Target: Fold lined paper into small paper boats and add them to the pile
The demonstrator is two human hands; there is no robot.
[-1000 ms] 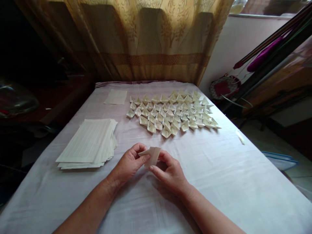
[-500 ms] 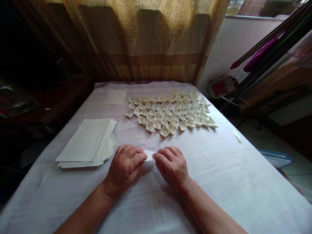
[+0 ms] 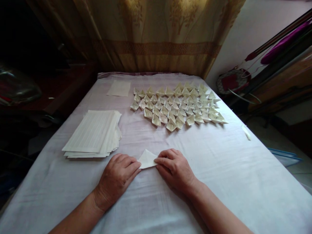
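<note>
Between my hands is a small white folded paper [image 3: 147, 158], its peak pointing away from me and its long edge toward me. My left hand [image 3: 119, 172] pinches the left corner between thumb and fingers. The right corner is gripped by my right hand [image 3: 175, 167], also closed. Fingers cover both ends of the paper. Beyond it, several rows of small folded paper boats [image 3: 175, 105] stand close together. Left of them lies a stack of lined paper sheets [image 3: 89, 131], its edges uneven.
A single paper sheet [image 3: 119, 88] lies at the far left of the white-covered table [image 3: 156, 208]. A small white scrap [image 3: 246, 133] rests near the right edge. A patterned curtain [image 3: 156, 48] hangs behind the table. On the floor at right is a blue-rimmed container [image 3: 285, 157].
My hands have moved slightly apart and closer to me, and more of the folded paper's triangular face shows. The camera view has tilted down and shifted left.
</note>
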